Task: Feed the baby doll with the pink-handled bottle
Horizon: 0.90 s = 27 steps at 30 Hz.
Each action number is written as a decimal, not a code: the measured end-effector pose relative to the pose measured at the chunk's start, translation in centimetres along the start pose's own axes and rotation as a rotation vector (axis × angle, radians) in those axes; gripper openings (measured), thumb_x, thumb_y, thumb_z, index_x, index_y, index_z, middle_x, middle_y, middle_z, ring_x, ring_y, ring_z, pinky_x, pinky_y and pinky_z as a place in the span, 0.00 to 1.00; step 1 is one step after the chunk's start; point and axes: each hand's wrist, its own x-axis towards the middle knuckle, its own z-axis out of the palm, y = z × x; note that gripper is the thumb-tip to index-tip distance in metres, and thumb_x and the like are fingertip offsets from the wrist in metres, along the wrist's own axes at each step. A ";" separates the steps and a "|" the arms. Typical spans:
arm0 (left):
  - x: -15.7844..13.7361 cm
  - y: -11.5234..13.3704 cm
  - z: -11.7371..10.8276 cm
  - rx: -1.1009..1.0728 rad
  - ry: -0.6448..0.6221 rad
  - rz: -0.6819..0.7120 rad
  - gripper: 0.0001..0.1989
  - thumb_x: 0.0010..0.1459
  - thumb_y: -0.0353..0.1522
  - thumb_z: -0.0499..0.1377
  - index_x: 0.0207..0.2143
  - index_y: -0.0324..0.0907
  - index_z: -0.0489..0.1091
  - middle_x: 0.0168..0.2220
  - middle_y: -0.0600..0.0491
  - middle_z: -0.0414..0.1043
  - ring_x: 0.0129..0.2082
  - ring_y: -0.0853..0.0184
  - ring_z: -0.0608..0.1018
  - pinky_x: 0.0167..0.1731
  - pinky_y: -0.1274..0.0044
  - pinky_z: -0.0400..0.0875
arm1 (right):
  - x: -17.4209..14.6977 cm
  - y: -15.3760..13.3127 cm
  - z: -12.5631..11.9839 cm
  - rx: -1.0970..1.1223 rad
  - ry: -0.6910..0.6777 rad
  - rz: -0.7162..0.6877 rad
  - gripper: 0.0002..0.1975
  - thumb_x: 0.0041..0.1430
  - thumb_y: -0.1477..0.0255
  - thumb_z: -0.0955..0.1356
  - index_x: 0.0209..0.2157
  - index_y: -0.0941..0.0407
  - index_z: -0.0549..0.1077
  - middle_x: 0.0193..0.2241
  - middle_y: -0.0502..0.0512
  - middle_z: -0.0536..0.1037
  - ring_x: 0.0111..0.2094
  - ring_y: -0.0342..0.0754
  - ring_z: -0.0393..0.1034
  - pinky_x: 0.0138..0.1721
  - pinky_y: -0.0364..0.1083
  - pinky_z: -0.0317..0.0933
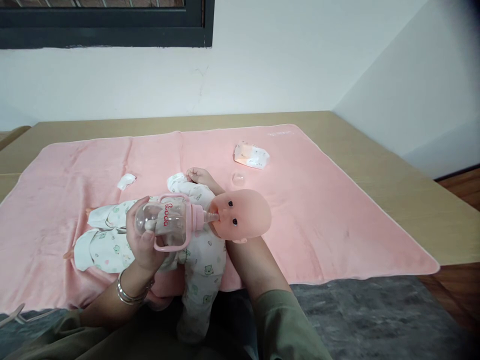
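Head view: I see a doll (195, 235) being bottle-fed on a pink blanket (318, 210).
My left hand (144, 240) is curled tight around a clear baby bottle (168, 222), its teat at the doll's mouth; my right hand is hidden under the doll's head, so I cannot tell its grip. A wipes packet (251, 155) and clear cap (239, 178) lie beyond.

Pink towel (318, 210), white bear-print romper (204, 260), clear bottle (168, 222) with pink handles

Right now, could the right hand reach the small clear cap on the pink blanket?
Probably not freely: the right hand is hidden under the doll's head, supporting it. The clear cap lies close beyond, with bare pink blanket around it.
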 end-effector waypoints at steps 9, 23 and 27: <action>0.0 -0.2 -0.1 0.000 -0.001 0.033 0.29 0.50 0.46 0.66 0.52 0.44 0.72 0.37 0.50 0.73 0.42 0.59 0.77 0.49 0.65 0.73 | 0.0 -0.3 0.5 -0.128 0.177 -0.010 0.20 0.49 0.49 0.68 0.38 0.48 0.71 0.33 0.57 0.69 0.47 0.60 0.71 0.32 0.54 0.69; 0.0 -0.2 0.0 -0.027 0.001 0.027 0.27 0.50 0.45 0.66 0.52 0.45 0.72 0.37 0.50 0.72 0.42 0.58 0.77 0.49 0.65 0.74 | 1.7 2.5 -0.1 -0.356 0.132 -0.048 0.14 0.54 0.57 0.67 0.29 0.53 0.69 0.30 0.54 0.73 0.44 0.49 0.73 0.38 0.47 0.73; 0.0 -0.2 -0.2 0.011 0.004 0.030 0.27 0.51 0.45 0.65 0.52 0.45 0.73 0.37 0.51 0.72 0.40 0.60 0.76 0.49 0.66 0.73 | 2.7 3.9 -0.5 -0.771 -0.354 0.467 0.12 0.54 0.70 0.66 0.20 0.59 0.65 0.22 0.51 0.70 0.31 0.46 0.76 0.30 0.45 0.70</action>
